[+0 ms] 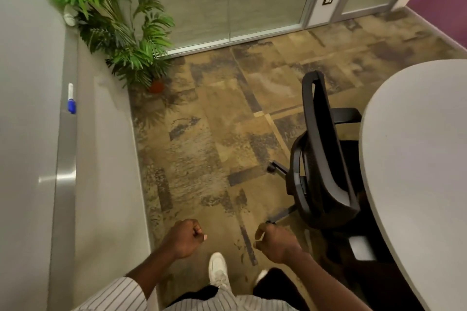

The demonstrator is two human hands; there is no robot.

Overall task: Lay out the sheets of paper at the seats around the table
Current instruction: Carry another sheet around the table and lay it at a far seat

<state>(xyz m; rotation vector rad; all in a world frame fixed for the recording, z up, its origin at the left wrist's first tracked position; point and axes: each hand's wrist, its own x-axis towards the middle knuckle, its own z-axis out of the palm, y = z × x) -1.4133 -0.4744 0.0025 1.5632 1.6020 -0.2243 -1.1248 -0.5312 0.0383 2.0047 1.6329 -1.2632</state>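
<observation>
Head view shows you walking along the carpet (227,113) with both fists loosely curled and carrying nothing: your left hand (188,237) is closed at about 6 o'clock, and your right hand (274,241) is half-curled just beside it, thumb toward the fingers, pinching no paper that I can see. No sheets appear anywhere in this view, so I cannot tell where they lie. The white table (417,159) fills the 3 to 4 o'clock side, its visible part bare, with a black office chair (321,149) tucked against its edge at 3 o'clock. A potted plant (121,20) stands at 11 o'clock by the glass partition (227,2), and a blue-capped marker (71,98) rests on the wall ledge at 9 o'clock.

My judgement: you are between seats or heading for the stack. Turn toward the table first, find the sheets, then set one squarely in front of each chair, stepping clear of the chair's wheeled base near your right foot.
</observation>
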